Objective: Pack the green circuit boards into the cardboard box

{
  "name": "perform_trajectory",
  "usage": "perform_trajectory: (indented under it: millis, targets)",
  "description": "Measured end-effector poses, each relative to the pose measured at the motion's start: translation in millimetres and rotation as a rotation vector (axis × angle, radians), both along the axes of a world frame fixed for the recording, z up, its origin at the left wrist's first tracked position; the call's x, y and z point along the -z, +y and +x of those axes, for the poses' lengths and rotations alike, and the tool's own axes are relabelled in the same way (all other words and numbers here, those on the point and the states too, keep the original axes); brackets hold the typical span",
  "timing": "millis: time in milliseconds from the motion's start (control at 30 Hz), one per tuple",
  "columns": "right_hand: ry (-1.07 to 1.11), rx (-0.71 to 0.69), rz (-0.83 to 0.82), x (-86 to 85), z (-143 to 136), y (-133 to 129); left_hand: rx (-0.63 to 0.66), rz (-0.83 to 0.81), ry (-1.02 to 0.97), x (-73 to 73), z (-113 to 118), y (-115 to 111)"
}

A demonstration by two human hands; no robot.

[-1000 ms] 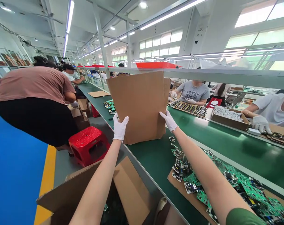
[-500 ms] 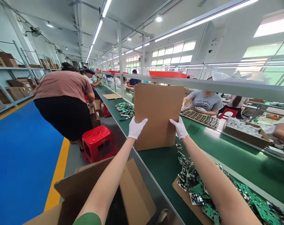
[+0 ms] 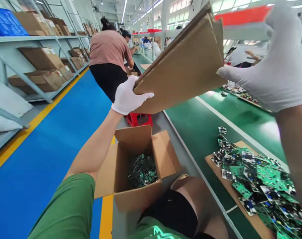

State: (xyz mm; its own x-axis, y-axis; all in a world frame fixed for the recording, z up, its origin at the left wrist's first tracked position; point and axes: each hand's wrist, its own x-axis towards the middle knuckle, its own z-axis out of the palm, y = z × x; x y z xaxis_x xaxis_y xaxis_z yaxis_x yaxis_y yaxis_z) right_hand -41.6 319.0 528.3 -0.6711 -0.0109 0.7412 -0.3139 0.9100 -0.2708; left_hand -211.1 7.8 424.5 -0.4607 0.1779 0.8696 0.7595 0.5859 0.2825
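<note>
— What are we holding at the top centre of the frame?

— We are gripping a flat cardboard sheet (image 3: 183,66) with both gloved hands. Our left hand (image 3: 128,96) is clamped on its lower left corner, and our right hand (image 3: 277,66) is pinching its right edge at the upper right.

— How is it sitting?

— It is tilting, raised above the green bench (image 3: 210,122) and the grey floor strip.

— And below it?

— An open carton (image 3: 141,166) of green circuit boards is standing at lower centre on the floor. More circuit boards (image 3: 255,176) are lying piled on the bench at lower right. A person in a brown shirt (image 3: 108,49) is bending at upper centre.
</note>
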Motion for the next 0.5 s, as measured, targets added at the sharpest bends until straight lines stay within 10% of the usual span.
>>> perform_trajectory:
  millis: [100, 333, 500]
  targets:
    - [-0.156, 0.053, 0.341, -3.9, -1, -34, -0.017, -0.057, -0.032, 25.4, 22, -24]
    - [-0.356, 0.111, 0.470, 42.3, -2, -99, -0.053, 0.076, -0.235, 107.8, 37, -59]
    - [-0.338, 0.279, 0.434, 103.5, 8, -147, -0.270, 0.300, -0.567, 200.1, 106, -12]
